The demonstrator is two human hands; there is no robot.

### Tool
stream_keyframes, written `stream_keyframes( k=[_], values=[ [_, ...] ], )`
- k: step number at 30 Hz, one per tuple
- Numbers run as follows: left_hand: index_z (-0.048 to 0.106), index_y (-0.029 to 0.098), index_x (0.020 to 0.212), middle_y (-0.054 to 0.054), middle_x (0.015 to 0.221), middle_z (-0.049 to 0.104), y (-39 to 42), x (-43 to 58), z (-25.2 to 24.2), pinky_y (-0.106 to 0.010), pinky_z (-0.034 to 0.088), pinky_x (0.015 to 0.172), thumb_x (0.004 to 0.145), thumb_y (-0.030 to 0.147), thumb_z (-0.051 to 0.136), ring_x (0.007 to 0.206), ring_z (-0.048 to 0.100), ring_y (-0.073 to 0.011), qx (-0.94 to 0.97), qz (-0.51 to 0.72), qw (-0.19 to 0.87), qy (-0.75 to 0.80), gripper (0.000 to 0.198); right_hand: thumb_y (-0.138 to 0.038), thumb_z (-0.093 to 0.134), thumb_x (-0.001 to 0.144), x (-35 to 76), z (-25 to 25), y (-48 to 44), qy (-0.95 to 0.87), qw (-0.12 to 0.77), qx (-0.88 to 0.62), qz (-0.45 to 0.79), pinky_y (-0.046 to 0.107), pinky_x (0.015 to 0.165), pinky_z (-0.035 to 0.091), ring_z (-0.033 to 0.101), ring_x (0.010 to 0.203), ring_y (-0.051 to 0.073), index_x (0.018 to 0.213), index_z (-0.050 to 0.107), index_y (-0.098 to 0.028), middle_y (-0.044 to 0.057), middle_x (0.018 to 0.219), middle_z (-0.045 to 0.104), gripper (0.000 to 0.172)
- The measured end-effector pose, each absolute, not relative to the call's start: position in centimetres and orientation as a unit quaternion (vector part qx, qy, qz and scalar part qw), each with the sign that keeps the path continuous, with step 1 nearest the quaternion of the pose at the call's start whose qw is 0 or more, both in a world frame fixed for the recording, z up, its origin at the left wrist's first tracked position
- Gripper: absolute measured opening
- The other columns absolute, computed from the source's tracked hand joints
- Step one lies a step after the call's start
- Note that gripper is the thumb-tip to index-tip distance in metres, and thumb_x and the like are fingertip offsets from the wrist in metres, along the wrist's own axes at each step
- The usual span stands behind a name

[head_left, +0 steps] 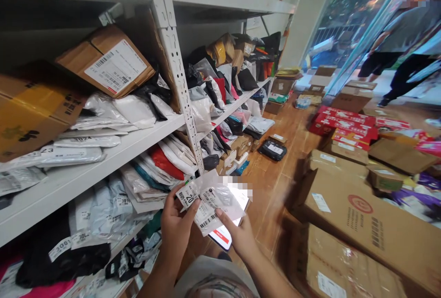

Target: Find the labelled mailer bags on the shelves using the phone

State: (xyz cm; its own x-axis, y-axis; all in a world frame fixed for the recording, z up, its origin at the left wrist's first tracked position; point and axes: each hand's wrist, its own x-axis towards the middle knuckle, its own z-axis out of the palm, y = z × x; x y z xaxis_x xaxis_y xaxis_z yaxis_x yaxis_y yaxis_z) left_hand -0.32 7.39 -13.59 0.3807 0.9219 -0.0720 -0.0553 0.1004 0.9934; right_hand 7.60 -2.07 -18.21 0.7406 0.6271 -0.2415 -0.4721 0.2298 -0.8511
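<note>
A small white plastic parcel (215,199) with printed barcode labels is held in front of me at the middle bottom. My left hand (176,217) grips its left end, thumb pressed on the sticker (188,197) that reads 20. On the lower right part of the parcel rests the thumb of my right hand (239,231), whose fingers are hidden underneath. Beneath the parcel a lit phone (224,237) shows, partly covered, against my right hand. Both hands are closed.
White metal shelves (138,139) full of bagged parcels and cartons rise on the left. Large cardboard boxes (358,210) and red boxes (344,121) stack up on the right. A black parcel (272,149) lies on the wooden floor. Another person (399,36) is beyond, by the glass door.
</note>
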Motion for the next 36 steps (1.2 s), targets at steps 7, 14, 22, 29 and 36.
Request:
stream_keyframes(
  k=[7, 14, 22, 29, 36],
  values=[
    [0.047, 0.02, 0.082, 0.002, 0.076, 0.056, 8.1, -0.3, -13.9, -0.021, 0.048, 0.061, 0.069, 0.036, 0.068, 0.069, 0.056, -0.0116, 0.664, 0.38, 0.529, 0.367, 0.029, -0.038, 0.081, 0.058, 8.1, -18.0, -2.4, -0.07, 0.784, -0.507, 0.352, 0.04, 0.073, 0.055, 0.068, 0.079, 0.028, 0.089, 0.063, -0.013, 0.013, 0.09, 0.074, 0.044],
    [0.047, 0.02, 0.087, 0.001, 0.075, 0.062, 7.8, 0.4, -12.4, -0.025, 0.049, 0.065, 0.054, 0.032, 0.079, 0.07, 0.06, -0.0147, 0.429, 0.234, 0.806, 0.335, 0.047, -0.031, 0.081, 0.057, 7.9, -15.7, -2.6, -0.019, 0.829, -0.36, 0.428, 0.042, 0.076, 0.055, 0.069, 0.079, 0.028, 0.109, 0.06, -0.016, 0.01, 0.095, 0.073, 0.058],
    [0.067, 0.021, 0.076, -0.002, 0.086, 0.048, 7.7, -0.9, -12.6, -0.027, 0.051, 0.07, 0.062, 0.035, 0.075, 0.079, 0.055, -0.0154, 0.798, 0.413, 0.325, 0.297, 0.022, -0.032, 0.082, 0.054, 8.1, -15.3, -3.4, -0.039, 0.832, -0.329, 0.445, 0.049, 0.085, 0.051, 0.067, 0.091, 0.033, 0.113, 0.059, -0.017, 0.011, 0.089, 0.074, 0.064],
    [0.067, 0.021, 0.089, -0.002, 0.076, 0.065, 6.6, -1.2, -11.2, -0.022, 0.051, 0.065, 0.075, 0.021, 0.066, 0.07, 0.062, -0.0135, 0.854, 0.433, 0.215, 0.192, 0.013, -0.034, 0.082, 0.054, 8.0, -14.9, -3.6, -0.054, 0.83, -0.336, 0.441, 0.05, 0.085, 0.051, 0.067, 0.089, 0.033, 0.114, 0.058, -0.017, 0.011, 0.091, 0.074, 0.067],
    [0.059, 0.019, 0.091, -0.002, 0.078, 0.062, 6.6, -1.1, -11.5, -0.025, 0.047, 0.075, 0.078, 0.009, 0.061, 0.075, 0.058, -0.0125, 0.893, 0.422, 0.103, 0.116, 0.017, -0.034, 0.082, 0.053, 8.0, -15.4, -3.3, -0.038, 0.837, -0.353, 0.417, 0.048, 0.084, 0.052, 0.068, 0.085, 0.032, 0.113, 0.059, -0.017, 0.011, 0.09, 0.074, 0.067]
  ],
)
